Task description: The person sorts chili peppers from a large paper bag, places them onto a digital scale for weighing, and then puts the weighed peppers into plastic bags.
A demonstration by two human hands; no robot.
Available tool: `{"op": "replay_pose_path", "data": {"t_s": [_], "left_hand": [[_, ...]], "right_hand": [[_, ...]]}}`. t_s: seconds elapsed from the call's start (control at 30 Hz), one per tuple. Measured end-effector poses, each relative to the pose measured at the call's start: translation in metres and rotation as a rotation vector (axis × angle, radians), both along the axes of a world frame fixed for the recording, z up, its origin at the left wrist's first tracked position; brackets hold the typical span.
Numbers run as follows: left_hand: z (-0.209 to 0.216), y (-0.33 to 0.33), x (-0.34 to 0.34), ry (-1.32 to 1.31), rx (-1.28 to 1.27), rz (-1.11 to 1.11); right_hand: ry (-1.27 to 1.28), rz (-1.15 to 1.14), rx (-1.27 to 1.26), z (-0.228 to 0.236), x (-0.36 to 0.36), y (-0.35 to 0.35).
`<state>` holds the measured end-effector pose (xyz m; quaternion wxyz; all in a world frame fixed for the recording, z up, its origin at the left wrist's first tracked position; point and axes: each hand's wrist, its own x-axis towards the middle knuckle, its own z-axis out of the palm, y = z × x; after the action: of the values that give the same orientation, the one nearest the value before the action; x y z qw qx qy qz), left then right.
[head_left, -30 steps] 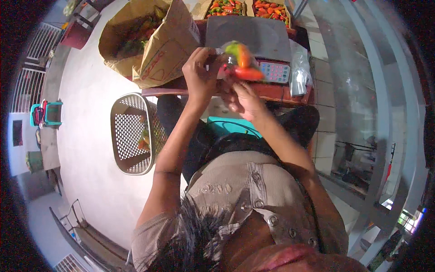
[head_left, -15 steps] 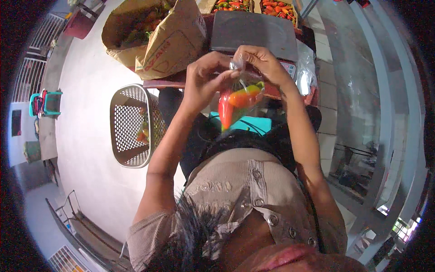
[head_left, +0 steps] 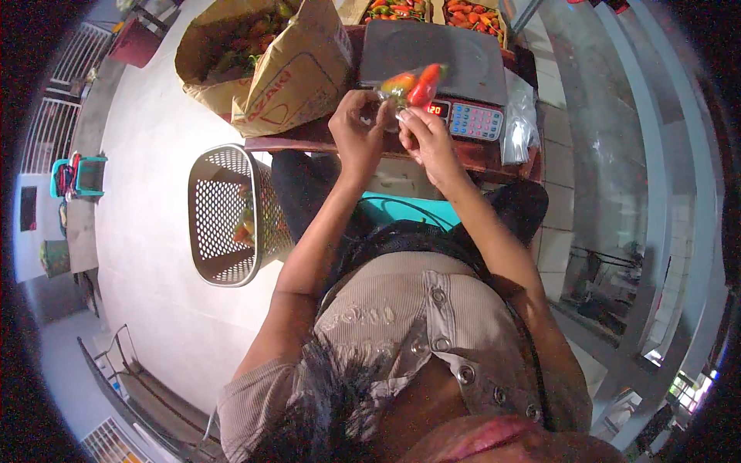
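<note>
A small clear plastic bag of red and orange-green peppers (head_left: 421, 86) is held up in front of the scale, its peppers pointing away from me. My left hand (head_left: 358, 133) pinches the gathered neck of the bag between thumb and fingers. Close beside it, my right hand (head_left: 427, 142) is closed on the same neck, the thumb on top. The bag's end is partly hidden by my fingers. Behind the bag lies the dark flat pan of a digital scale (head_left: 471, 65), with its lit display and keypad (head_left: 477, 121) facing me.
A large brown paper sack (head_left: 297, 85) of peppers stands left of the scale. Beyond are boxes of peppers (head_left: 472, 17). Clear plastic bags (head_left: 521, 123) lie at the table's right edge. A white perforated basket (head_left: 255, 262) holding bagged peppers sits on the floor at left.
The bag has swung up and away from me, from hanging below my hands to pointing over the scale. My right hand has come down and toward me, uncovering the keypad.
</note>
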<state>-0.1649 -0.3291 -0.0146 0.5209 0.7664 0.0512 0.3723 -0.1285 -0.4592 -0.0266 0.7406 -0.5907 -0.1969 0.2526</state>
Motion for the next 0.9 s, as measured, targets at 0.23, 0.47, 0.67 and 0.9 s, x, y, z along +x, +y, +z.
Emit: {"op": "replay_pose_path", "data": {"t_s": [0.23,0.47,0.67,0.9], "left_hand": [[0.016,0.001,-0.01,0.068,0.224,-0.066],[0.007,0.014,-0.013,0.065,0.121,-0.243],[0.028,0.009,-0.018,0.159,0.198,-0.261],[0.02,-0.003,-0.01,0.031,0.075,-0.142]], "right_hand": [[-1.027,-0.347,-0.584,0.035,-0.012,0.003],[-1.016,-0.362,-0.524,0.041,0.012,0.005],[-0.437,-0.192,-0.397,0.043,0.021,0.0],[-0.438,-0.367,-0.22,0.036,0.015,0.007]]}}
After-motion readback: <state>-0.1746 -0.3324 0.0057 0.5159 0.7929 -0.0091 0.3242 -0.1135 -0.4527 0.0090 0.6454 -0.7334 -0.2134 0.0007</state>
